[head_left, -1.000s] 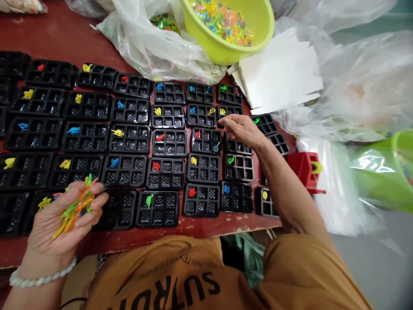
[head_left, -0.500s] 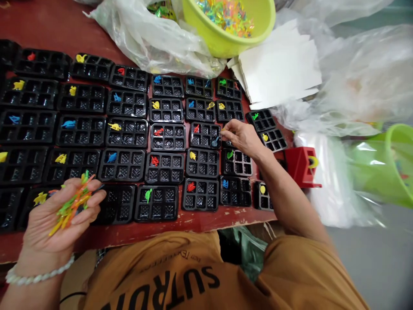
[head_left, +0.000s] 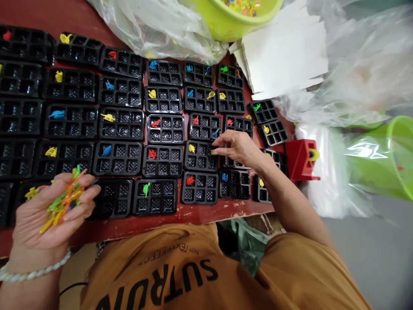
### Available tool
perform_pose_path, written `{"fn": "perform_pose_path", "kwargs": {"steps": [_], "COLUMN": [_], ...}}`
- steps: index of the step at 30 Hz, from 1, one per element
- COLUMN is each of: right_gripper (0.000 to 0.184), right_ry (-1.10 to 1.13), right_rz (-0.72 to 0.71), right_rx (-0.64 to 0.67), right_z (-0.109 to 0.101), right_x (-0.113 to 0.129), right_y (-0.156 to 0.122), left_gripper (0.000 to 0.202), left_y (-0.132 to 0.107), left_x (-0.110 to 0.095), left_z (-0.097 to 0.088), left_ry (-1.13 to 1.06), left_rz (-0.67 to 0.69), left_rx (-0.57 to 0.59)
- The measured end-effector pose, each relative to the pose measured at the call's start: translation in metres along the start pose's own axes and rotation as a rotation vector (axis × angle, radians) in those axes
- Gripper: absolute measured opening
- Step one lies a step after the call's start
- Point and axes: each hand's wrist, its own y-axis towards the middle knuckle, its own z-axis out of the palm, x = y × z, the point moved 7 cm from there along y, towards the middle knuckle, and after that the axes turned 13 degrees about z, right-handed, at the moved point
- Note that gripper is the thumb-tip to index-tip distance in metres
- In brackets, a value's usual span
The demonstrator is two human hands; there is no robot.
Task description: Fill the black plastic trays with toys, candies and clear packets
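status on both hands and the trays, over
Left hand holding colored plastic pieces. Right hand over black trays. View of one tray partly blocked.

Before you, rows of black rectangular plastic trays (head_left: 160, 197) stand on the red table (head_left: 196, 213), with small bright plastic figures (head_left: 108, 117) in some compartments. Behind them sits a round lime plastic tub (head_left: 227, 26), between a crumpled translucent plastic bag (head_left: 161, 32) on its left and flat white rectangular sheets (head_left: 287, 54) on its right.

Over thirty black trays (head_left: 155, 196), two lime-green tubs (head_left: 224, 25), one red device (head_left: 298, 160), one bracelet (head_left: 35, 274)
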Motion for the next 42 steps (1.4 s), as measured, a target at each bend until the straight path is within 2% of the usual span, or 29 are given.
{"fn": "perform_pose_path", "kwargs": {"steps": [2, 5, 10, 16, 20, 24, 28, 31, 35, 38, 42], "right_gripper": [0.015, 0.020, 0.025, 0.013, 0.012, 0.016, 0.015, 0.019, 0.042, 0.041, 0.038], "right_ry": [-0.010, -0.155, -0.459, -0.616, -0.529, -0.436, -0.425, -0.325, -0.009, 0.131, 0.225], "right_rz": [0.021, 0.023, 0.074, 0.075, 0.014, 0.027, 0.078, 0.070, 0.054, 0.063, 0.087], "right_rx": [-0.087, -0.172, -0.056, 0.062, 0.057, -0.094, -0.127, -0.148, -0.168, -0.177, -0.184], "right_z": [-0.008, -0.015, -0.005, -0.002, -0.015, -0.032, -0.031, -0.031, -0.037, -0.037, -0.031], "right_x": [-0.007, -0.014, -0.010, 0.007, 0.010, 0.003, -0.002, 0.008, 0.036, 0.060, 0.087], "right_y": [0.007, 0.021, 0.043, 0.050, 0.051, 0.059, 0.069, 0.071, 0.078, 0.105, 0.168], "left_gripper": [0.035, 0.035, 0.032, 0.032, 0.033, 0.030, 0.029, 0.027, 0.025, 0.025, 0.025], "left_y": [0.000, -0.001, -0.001, -0.001, 0.000, 0.001, 0.000, -0.001, -0.003, -0.004, -0.002], "left_x": [-0.001, -0.002, -0.003, -0.003, -0.002, -0.003, -0.001, -0.002, -0.005, -0.006, -0.006], "left_z": [0.002, 0.003, 0.003, 0.001, 0.000, -0.002, -0.001, -0.002, -0.007, -0.011, -0.019], "left_ry": [0.005, 0.007, -0.003, -0.008, -0.021, -0.019, -0.034, -0.044, -0.053, -0.061, -0.084], "left_rz": [0.006, 0.006, 0.014, 0.012, 0.008, 0.014, -0.001, 0.005, 0.004, -0.011, -0.020], "left_rx": [0.002, 0.001, 0.000, -0.047, -0.033, -0.031, -0.025, -0.039, -0.054, -0.061, -0.097]}}
